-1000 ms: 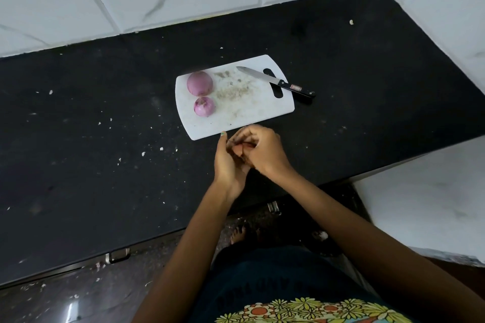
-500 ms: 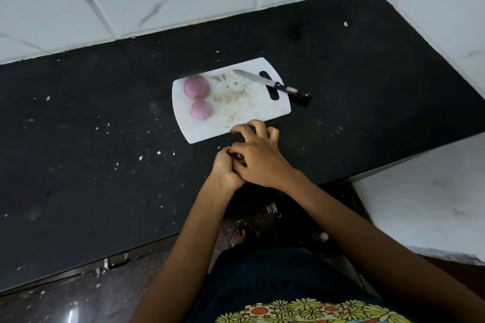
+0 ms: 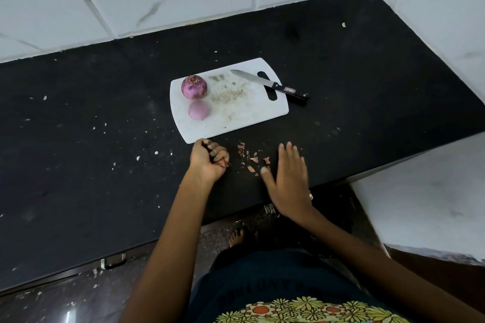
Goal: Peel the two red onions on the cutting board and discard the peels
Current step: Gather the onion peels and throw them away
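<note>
the black worktop (image 3: 78, 165) has little white crumbs on it. on it lies a white cutting board (image 3: 236, 118). at the left end of the board sit two red onions, close to each other. the bigger onion (image 3: 194, 87) is farther from the person and has some dry bits on its top. the smaller onion (image 3: 198, 110) is nearer and looks smooth and pale purple. just in front of the board's near corner is the left hand (image 3: 208, 161). its grip is curled tight around some brown onion peel (image 3: 225, 164) that pokes out by the fingers. to the right of that hand, small peel scraps (image 3: 253, 160) lie loose on the worktop. next comes the right hand (image 3: 288, 178), flat, with its fingers straight and spread apart, holding nothing. a black-handled knife (image 3: 270, 84) lies across the right end of the board, its handle sticking out past the edge.
</note>
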The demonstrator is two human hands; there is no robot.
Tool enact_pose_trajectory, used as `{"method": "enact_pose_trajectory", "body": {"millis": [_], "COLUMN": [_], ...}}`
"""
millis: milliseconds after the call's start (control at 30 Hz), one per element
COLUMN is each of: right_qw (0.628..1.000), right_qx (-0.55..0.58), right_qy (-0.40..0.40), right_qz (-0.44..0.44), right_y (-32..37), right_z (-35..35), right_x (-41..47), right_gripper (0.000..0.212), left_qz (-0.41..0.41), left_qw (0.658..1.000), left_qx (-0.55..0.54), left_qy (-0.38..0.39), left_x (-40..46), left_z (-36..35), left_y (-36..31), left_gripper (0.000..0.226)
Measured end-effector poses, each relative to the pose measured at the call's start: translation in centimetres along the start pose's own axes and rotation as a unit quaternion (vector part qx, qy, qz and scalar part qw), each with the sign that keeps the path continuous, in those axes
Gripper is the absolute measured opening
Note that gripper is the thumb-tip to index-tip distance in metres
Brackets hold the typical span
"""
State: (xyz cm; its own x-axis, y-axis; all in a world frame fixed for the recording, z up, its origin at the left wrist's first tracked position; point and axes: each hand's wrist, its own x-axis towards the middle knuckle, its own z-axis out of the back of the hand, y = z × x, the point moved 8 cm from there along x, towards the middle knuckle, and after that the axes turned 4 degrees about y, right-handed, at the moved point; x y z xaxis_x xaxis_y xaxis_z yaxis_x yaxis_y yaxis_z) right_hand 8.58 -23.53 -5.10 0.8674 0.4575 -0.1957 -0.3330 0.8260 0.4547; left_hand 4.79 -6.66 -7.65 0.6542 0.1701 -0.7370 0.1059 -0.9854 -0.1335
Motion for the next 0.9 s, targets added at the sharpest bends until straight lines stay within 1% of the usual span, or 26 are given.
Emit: {"method": "enact_pose_trajectory", "body": {"millis": [33, 100, 233, 300, 333, 400, 433, 533, 600, 633, 700, 733, 767, 833, 867, 900], "right_qw": [0.998, 0.993, 0.987, 0.982, 0.980, 0.972, 0.965, 0.939, 0.921, 0.916, 0.910, 0.913, 0.923, 0.954, 0.958, 0.958], "right_qx": [-0.057, -0.111, -0.123, -0.124, -0.121, -0.113, -0.114, -0.110, -0.103, -0.102, -0.102, -0.090, -0.051, 0.098, 0.165, 0.200], "right_qy": [0.009, 0.014, 0.015, 0.033, 0.040, 0.052, 0.039, -0.036, -0.095, -0.110, -0.120, -0.118, -0.116, -0.122, -0.137, -0.154], "right_qz": [0.012, 0.039, 0.102, 0.135, 0.153, 0.200, 0.231, 0.325, 0.364, 0.373, 0.382, 0.380, 0.362, 0.255, 0.190, 0.132], "right_y": [0.3, 1.7, 5.7, 7.4, 8.1, 9.1, 9.6, 9.4, 8.6, 8.1, 7.3, 6.9, 6.3, 4.5, 3.3, 2.2], "right_z": [-1.1, -2.7, -4.1, -4.6, -4.8, -4.9, -4.6, -3.6, -2.5, -2.1, -1.7, -1.4, -0.7, 1.3, 2.3, 3.1], "right_x": [-0.6, -0.7, 1.9, 3.2, 3.9, 4.5, 4.5, 4.2, 3.2, 2.7, 1.8, 1.6, 1.6, 2.5, 2.9, 3.3], "right_gripper": [0.080, 0.088, 0.085, 0.081, 0.077, 0.060, 0.052, 0.029, 0.018, 0.015, 0.019, 0.018, 0.016, 0.010, 0.009, 0.012], "left_qz": [0.001, 0.004, 0.015, 0.016, 0.015, 0.009, 0.004, -0.001, 0.000, 0.000, -0.002, -0.003, -0.003, -0.003, -0.004, -0.005], "left_qw": [1.000, 1.000, 0.999, 0.998, 0.998, 0.998, 0.998, 0.998, 0.998, 0.998, 0.998, 0.998, 0.998, 0.998, 0.998, 0.998], "left_qx": [0.000, 0.010, 0.010, 0.002, -0.003, -0.005, -0.002, -0.002, -0.013, -0.016, -0.018, -0.019, -0.019, -0.020, -0.021, -0.022], "left_qy": [0.007, 0.022, 0.046, 0.055, 0.058, 0.063, 0.063, 0.061, 0.063, 0.064, 0.065, 0.064, 0.064, 0.063, 0.062, 0.061], "left_x": [0.1, 0.1, 0.0, -0.1, -0.2, -0.3, -0.4, -0.6, -0.7, -0.7, -0.7, -0.8, -0.8, -0.9, -0.9, -0.9], "left_z": [0.0, -0.2, -0.6, -0.5, -0.4, -0.3, -0.2, 0.0, 0.1, 0.1, 0.2, 0.2, 0.3, 0.4, 0.5, 0.6], "left_y": [0.0, 0.2, 0.4, 0.3, 0.1, -0.2, -0.4, -0.8, -0.9, -0.9, -0.9, -0.9, -0.8, -0.8, -0.8, -0.9], "left_gripper": [0.052, 0.058, 0.059, 0.058, 0.059, 0.061, 0.062, 0.063, 0.063, 0.062, 0.062, 0.061, 0.060, 0.058, 0.059, 0.059]}}
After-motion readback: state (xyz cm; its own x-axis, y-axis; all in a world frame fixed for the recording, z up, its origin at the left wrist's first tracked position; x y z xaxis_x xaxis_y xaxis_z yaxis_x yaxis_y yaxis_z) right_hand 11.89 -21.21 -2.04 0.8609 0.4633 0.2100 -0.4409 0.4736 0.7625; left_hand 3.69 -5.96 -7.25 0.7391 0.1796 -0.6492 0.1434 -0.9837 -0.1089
